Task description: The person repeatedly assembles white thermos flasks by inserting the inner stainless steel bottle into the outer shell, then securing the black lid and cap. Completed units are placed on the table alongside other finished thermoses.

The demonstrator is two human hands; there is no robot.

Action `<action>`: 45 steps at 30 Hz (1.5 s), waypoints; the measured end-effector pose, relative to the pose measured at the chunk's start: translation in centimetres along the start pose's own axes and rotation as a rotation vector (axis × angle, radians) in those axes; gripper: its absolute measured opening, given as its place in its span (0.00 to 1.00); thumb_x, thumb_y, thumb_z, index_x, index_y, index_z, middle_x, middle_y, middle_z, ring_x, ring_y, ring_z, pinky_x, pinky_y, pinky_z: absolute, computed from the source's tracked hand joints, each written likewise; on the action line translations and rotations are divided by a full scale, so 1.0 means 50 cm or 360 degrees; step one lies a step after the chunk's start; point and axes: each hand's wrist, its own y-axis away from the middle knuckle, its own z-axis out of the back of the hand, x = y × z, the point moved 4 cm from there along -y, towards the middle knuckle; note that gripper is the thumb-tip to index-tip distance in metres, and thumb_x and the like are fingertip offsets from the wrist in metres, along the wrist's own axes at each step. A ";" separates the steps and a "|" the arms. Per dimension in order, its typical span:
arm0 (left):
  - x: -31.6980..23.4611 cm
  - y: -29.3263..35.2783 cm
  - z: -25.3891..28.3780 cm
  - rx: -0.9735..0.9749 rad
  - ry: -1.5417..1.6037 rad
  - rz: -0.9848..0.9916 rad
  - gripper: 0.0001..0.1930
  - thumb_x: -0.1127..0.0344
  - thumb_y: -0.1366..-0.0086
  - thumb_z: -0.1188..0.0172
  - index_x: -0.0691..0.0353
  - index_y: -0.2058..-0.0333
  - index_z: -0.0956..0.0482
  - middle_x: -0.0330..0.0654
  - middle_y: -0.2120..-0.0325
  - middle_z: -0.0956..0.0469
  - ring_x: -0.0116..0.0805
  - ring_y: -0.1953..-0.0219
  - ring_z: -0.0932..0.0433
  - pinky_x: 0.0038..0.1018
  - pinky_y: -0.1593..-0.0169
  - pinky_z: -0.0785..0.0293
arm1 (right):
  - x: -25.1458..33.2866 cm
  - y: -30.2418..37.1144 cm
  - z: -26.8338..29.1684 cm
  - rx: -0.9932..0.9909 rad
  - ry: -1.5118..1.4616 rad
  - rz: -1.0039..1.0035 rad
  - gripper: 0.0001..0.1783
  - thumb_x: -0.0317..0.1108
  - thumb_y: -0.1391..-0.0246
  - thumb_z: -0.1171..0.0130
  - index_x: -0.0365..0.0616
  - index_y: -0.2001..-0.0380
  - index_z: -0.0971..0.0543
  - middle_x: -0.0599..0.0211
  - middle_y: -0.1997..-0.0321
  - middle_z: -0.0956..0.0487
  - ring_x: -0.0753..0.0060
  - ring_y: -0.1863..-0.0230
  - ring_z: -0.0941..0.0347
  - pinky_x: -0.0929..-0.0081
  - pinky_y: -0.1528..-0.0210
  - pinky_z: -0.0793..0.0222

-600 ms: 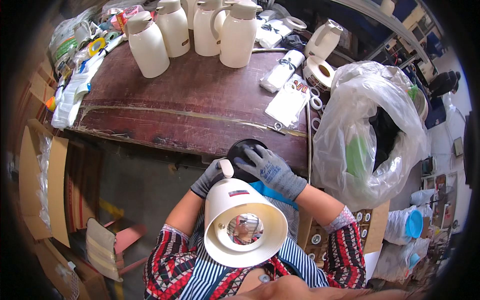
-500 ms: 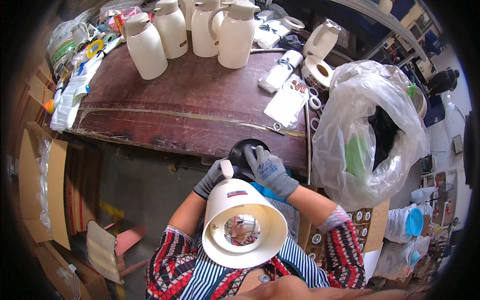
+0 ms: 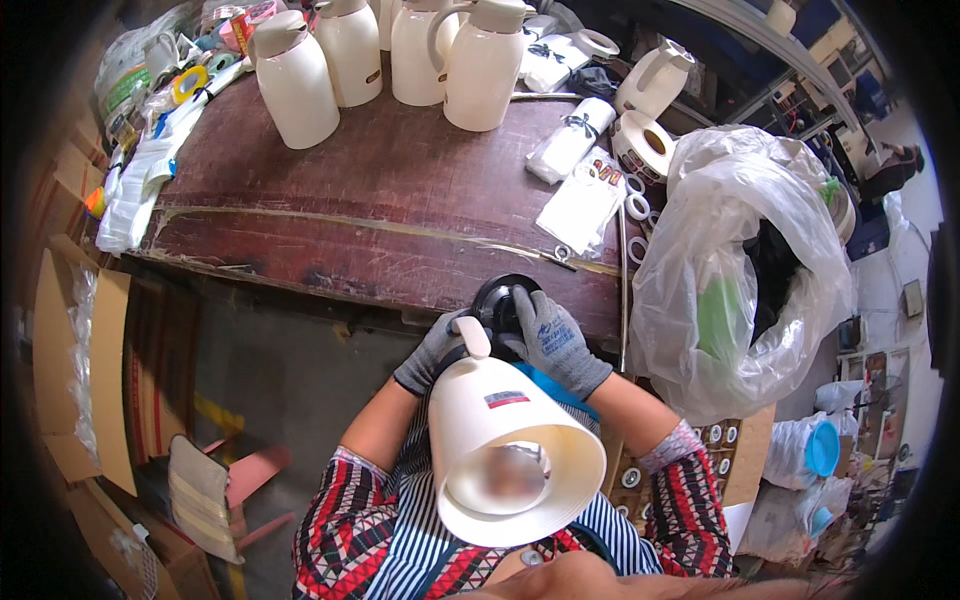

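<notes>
Thermos jug body (image 3: 510, 440): cream plastic, smooth with a soft sheen; the open base shows a reflective silvery liner inside. Black lid (image 3: 500, 300): glossy plastic. Left hand (image 3: 435, 350) and right hand (image 3: 553, 340): grey knitted cloth gloves, matt, the fingers (image 3: 530, 305) coated. Bench (image 3: 380, 200): dark red-brown wood, worn, scratched, dull varnish. Finished jugs (image 3: 295, 80): same smooth cream plastic. Large bag (image 3: 720, 250): thin clear plastic film, crinkled, shiny. Cartons (image 3: 80, 370): brown matt cardboard.
</notes>
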 end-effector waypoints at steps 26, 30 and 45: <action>-0.003 0.004 0.015 -0.0022 -0.0418 -0.0503 0.06 0.66 0.36 0.36 0.62 0.65 0.19 0.36 0.71 0.18 0.25 0.67 0.20 0.27 0.61 0.22 | -0.071 -0.018 0.089 0.0222 -0.1575 -0.0134 0.46 0.39 0.43 0.32 0.38 0.25 0.39 0.57 0.26 0.34 0.67 0.31 0.35 0.67 0.27 0.41; 0.015 -0.003 0.016 -0.0008 -0.0043 -0.0281 0.11 0.63 0.34 0.35 0.63 0.58 0.18 0.35 0.69 0.18 0.24 0.66 0.20 0.26 0.59 0.21 | -0.075 -0.023 0.090 0.0213 -0.1468 -0.0114 0.45 0.37 0.45 0.30 0.38 0.27 0.37 0.55 0.29 0.31 0.66 0.33 0.33 0.67 0.29 0.38; -0.014 -0.018 -0.048 -0.0130 0.0371 -0.0184 0.22 0.71 0.30 0.39 0.63 0.38 0.26 0.35 0.51 0.20 0.24 0.53 0.21 0.25 0.47 0.22 | 0.008 -0.029 -0.012 -0.0118 -0.0160 -0.0946 0.35 0.63 0.35 0.48 0.45 0.40 0.27 0.42 0.54 0.17 0.42 0.56 0.17 0.46 0.54 0.23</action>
